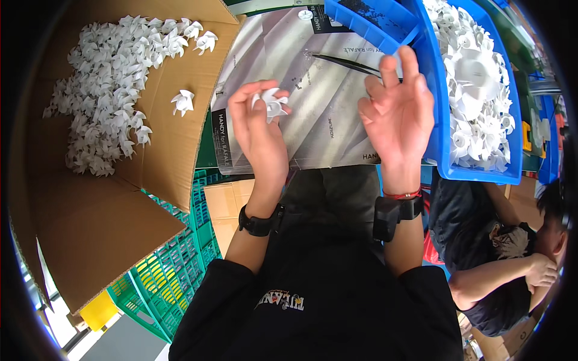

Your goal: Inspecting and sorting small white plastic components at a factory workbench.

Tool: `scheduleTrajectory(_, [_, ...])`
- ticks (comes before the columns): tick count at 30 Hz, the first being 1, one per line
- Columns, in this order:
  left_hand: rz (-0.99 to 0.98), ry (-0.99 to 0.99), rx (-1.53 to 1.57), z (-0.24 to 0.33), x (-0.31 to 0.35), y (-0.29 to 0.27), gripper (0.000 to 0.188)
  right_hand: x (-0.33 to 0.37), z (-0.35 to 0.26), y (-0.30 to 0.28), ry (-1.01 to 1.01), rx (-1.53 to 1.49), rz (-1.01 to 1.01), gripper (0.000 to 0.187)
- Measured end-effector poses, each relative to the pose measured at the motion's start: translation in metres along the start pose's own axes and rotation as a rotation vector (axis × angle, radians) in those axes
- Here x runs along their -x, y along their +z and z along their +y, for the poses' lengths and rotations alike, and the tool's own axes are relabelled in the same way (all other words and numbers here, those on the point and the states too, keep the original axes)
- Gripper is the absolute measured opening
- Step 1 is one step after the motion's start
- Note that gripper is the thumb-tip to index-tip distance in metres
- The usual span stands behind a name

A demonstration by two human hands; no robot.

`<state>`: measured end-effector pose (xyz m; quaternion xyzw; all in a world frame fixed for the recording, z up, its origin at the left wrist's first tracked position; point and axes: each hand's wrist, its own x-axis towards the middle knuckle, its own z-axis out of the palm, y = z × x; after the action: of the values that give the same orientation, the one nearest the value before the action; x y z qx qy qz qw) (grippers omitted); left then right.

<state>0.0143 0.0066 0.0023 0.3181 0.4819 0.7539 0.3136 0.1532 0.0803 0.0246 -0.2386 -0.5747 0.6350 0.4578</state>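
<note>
My left hand (260, 129) is closed round a small white flower-shaped plastic part (275, 106), with its curved blades showing between the fingers. My right hand (399, 111) is raised palm up, fingers apart and loosely bent, and nothing shows in it. Dark pointed tweezers (343, 63) lie beyond it on the printed sheet (319, 129), their near end partly hidden by the fingers. To the left, many of the same white parts (114, 78) fill a cardboard box (171, 126); a single one (182, 102) sits apart on its cardboard.
A blue bin (444, 144) of white parts stands at the right. Beside it, a blue divided tray (385, 36) holds tiny dark pieces (370, 12). Green crates (171, 289) are below the box. Another person (500, 259) sits at the lower right with arms folded.
</note>
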Motion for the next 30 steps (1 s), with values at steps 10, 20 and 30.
scheduleTrajectory(10, [0.143, 0.038, 0.04, 0.003, -0.004, 0.005, 0.032, -0.032, 0.017, 0.012, -0.065, 0.902, -0.146, 0.008])
scheduleTrajectory(20, [0.019, 0.048, -0.025, -0.001, -0.003, -0.002, 0.035, -0.027, 0.019, 0.027, -0.155, 1.282, -0.115, 0.008])
scheduleTrajectory(30, [-0.224, -0.066, 0.052, 0.002, -0.002, -0.002, 0.038, 0.005, 0.016, 0.021, 0.1, 0.331, -0.017, 0.004])
